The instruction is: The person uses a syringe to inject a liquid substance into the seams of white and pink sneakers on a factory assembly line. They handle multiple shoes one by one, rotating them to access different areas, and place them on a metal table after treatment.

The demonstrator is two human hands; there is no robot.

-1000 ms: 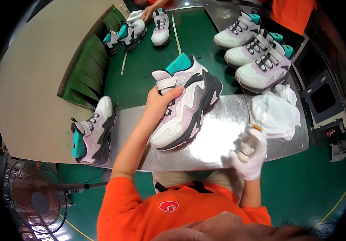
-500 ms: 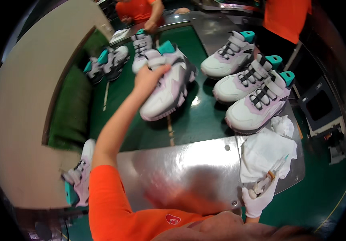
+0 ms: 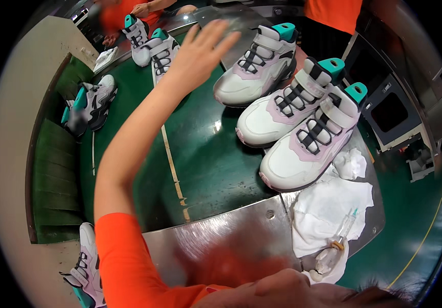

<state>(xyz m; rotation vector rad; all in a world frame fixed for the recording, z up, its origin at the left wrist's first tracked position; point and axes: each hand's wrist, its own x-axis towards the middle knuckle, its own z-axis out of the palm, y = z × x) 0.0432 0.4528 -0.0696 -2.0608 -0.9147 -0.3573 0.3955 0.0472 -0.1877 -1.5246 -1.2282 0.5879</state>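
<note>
My bare left hand point(image 3: 198, 59) is open, its fingers spread in the air above the green surface, holding nothing. Behind it to the left stands a white-and-lilac shoe point(image 3: 163, 57) with a teal insert, partly hidden by my wrist. My right hand point(image 3: 338, 271), in a white glove low at the right, is closed around a clear syringe point(image 3: 345, 224) with a teal tip and an amber ring. That syringe lies over a white cloth point(image 3: 310, 215). Three matching shoes stand in a row above the cloth, the nearest shoe point(image 3: 295, 154) closest to it.
Further shoes sit at the left: a pair point(image 3: 98, 102) near the green padded edge point(image 3: 54, 179) and one shoe point(image 3: 85, 264) below. A metal plate point(image 3: 221, 215) fronts the green belt point(image 3: 205, 159). Two co-workers in orange are across the table, one with a hand point(image 3: 140, 10) at a shoe.
My left hand has let go of the shoe it held, which now stands farther back, and has risen open to the right of it. The view has shifted; my right hand keeps the syringe.
</note>
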